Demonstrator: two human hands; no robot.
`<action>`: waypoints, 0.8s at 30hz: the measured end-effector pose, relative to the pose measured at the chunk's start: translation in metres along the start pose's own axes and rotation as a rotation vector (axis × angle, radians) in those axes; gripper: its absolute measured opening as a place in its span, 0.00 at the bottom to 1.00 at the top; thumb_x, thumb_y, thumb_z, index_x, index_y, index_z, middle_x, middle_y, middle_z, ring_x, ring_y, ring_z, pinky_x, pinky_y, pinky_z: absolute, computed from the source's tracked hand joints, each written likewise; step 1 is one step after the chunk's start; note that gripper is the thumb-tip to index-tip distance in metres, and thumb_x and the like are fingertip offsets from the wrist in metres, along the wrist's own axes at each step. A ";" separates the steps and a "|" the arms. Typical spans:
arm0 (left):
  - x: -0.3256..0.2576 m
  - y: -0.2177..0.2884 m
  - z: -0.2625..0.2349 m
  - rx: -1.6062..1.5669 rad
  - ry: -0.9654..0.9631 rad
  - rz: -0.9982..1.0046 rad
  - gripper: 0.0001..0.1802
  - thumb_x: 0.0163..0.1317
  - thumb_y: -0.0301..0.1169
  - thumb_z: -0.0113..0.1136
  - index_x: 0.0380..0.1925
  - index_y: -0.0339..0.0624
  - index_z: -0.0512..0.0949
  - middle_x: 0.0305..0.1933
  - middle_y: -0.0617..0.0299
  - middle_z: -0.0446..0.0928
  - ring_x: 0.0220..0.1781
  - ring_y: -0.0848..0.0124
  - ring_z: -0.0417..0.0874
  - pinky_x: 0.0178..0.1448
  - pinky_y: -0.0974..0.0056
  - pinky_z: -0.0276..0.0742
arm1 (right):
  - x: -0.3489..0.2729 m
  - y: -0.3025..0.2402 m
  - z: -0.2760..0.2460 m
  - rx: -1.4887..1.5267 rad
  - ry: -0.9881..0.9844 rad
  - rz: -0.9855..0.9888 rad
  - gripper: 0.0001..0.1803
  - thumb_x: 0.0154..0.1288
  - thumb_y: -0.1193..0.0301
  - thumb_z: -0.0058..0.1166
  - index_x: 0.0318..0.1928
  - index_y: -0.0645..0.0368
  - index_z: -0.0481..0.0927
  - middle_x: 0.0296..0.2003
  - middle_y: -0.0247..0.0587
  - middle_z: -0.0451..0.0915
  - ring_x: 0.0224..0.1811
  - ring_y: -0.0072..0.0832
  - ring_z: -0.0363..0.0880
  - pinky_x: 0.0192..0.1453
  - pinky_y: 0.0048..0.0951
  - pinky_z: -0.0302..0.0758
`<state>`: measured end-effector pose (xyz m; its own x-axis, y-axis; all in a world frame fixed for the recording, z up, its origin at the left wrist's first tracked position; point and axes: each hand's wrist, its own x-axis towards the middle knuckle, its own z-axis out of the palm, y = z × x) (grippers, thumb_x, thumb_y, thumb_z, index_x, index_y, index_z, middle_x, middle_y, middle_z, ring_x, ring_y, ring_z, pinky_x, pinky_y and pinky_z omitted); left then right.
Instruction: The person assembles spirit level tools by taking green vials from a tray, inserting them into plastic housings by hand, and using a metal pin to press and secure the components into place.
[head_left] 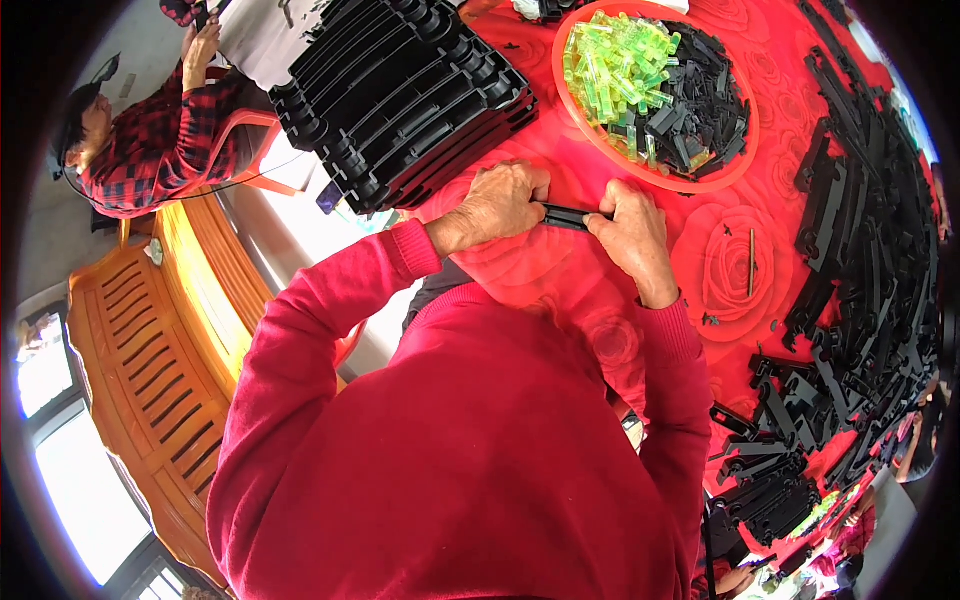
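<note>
Between my hands is a narrow black plastic strip, level above the red rose-patterned tablecloth. Its left end is gripped by my left hand, whose fingers are closed round it. At the other end, my right hand pinches the strip between thumb and bent fingers. Both ends of the strip are hidden by my fingers. Just beyond my right hand stands a red round basin. In it lie yellow-green translucent plastic pieces on the left and small black plastic pieces on the right.
A stack of black ribbed plastic trays stands beyond my left hand. Long black plastic parts are heaped along the table's right side. A thin stick lies on the tablecloth. At left, a person in plaid sits near a wooden bench.
</note>
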<state>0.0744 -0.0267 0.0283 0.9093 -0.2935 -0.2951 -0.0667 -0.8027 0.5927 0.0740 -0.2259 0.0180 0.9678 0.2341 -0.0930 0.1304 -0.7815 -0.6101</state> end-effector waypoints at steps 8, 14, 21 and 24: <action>0.000 -0.003 0.004 -0.002 0.026 0.014 0.06 0.43 0.29 0.59 0.23 0.43 0.74 0.30 0.53 0.78 0.36 0.53 0.80 0.39 0.50 0.74 | 0.003 -0.003 -0.004 0.055 -0.157 0.108 0.12 0.46 0.68 0.60 0.29 0.60 0.74 0.29 0.45 0.80 0.40 0.47 0.76 0.43 0.52 0.68; 0.000 0.002 0.006 0.020 0.065 0.010 0.06 0.43 0.28 0.60 0.22 0.42 0.73 0.28 0.54 0.76 0.35 0.56 0.79 0.37 0.52 0.72 | 0.001 -0.002 -0.005 0.061 -0.108 0.095 0.11 0.46 0.67 0.59 0.29 0.59 0.75 0.28 0.43 0.80 0.39 0.46 0.77 0.42 0.51 0.68; 0.005 -0.006 0.008 -0.025 -0.022 0.041 0.06 0.44 0.28 0.59 0.26 0.43 0.76 0.30 0.52 0.78 0.37 0.55 0.80 0.40 0.51 0.73 | -0.003 -0.003 0.000 0.012 -0.044 0.072 0.11 0.46 0.67 0.60 0.29 0.59 0.75 0.29 0.42 0.80 0.39 0.46 0.77 0.41 0.50 0.68; 0.009 -0.010 0.004 -0.159 -0.076 0.167 0.07 0.46 0.30 0.62 0.26 0.43 0.76 0.29 0.52 0.78 0.36 0.55 0.80 0.38 0.52 0.73 | -0.004 -0.004 0.001 -0.004 -0.027 0.084 0.12 0.46 0.67 0.60 0.28 0.59 0.75 0.29 0.42 0.80 0.39 0.46 0.76 0.41 0.51 0.68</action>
<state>0.0814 -0.0233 0.0168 0.8570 -0.4584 -0.2355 -0.1422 -0.6496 0.7468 0.0694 -0.2229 0.0204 0.9691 0.1834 -0.1648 0.0504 -0.8015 -0.5958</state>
